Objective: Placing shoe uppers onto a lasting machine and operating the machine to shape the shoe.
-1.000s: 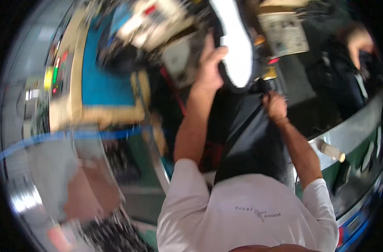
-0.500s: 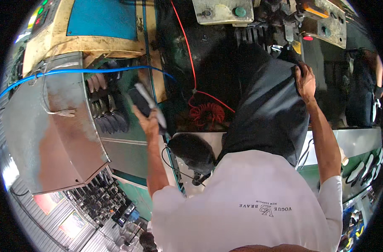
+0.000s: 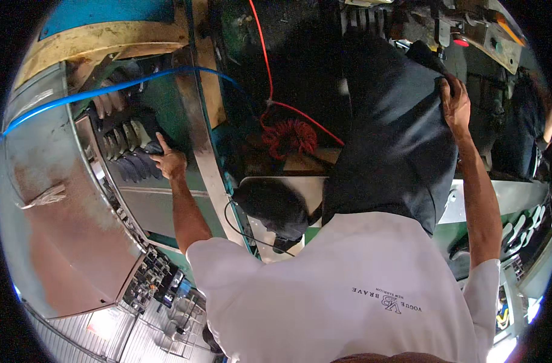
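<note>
On the left, my left hand [image 3: 170, 162] reaches to a row of dark shoe pieces [image 3: 130, 166] lying on a green surface. Its index finger is stretched out and touches the edge of a black piece [image 3: 147, 128] at the row's upper right; thumb and finger look apart. My right hand [image 3: 455, 106] is beside my knee in dark trousers [image 3: 391, 133], its fingers curled at the end of a black, shoe-shaped piece [image 3: 427, 57]. Shadow hides part of that grip.
A blue hose [image 3: 106, 89] crosses above the row. A red coiled hose [image 3: 288, 138] hangs ahead, beside a black rounded object [image 3: 273, 206]. Light shoe pieces [image 3: 524, 233] lie on the right. A person in dark clothing [image 3: 521, 130] is at the far right.
My left hand has moved left from mid-air, where it held a dark piece with a light edge, to the row. My right hand has shifted slightly right along with my knee.
</note>
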Motion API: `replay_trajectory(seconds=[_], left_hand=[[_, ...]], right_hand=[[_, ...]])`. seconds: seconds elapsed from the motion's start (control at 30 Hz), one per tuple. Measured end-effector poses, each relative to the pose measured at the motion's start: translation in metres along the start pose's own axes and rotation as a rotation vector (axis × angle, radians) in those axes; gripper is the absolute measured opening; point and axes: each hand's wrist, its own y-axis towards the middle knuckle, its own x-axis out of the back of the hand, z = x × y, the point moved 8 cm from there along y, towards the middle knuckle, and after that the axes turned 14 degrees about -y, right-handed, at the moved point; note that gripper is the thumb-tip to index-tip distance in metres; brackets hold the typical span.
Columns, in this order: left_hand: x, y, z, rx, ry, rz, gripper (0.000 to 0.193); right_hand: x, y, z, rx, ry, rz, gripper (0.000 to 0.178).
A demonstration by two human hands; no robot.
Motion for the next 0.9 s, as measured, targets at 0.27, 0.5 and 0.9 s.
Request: replay_trajectory(seconds=[0.27,0.5,0.9], left_hand=[[-0.007,0.056,0.034,-0.030,-0.009,0.077,0.107],[-0.013,0.100,0.068,-0.060,-0.017,0.063,0.105],[-0.088,0.221,0.218,-0.311,0.344,0.101,0.096]], right_hand=[[-0.003,0.001,-0.015,-0.054,-0.009,0.077,0.051],[-0.004,0.000,-0.032,-0.078,-0.112,0.105,0.051],[-0.019,-0.004,-0.018,-0.090,-0.211,0.163,0.048]])
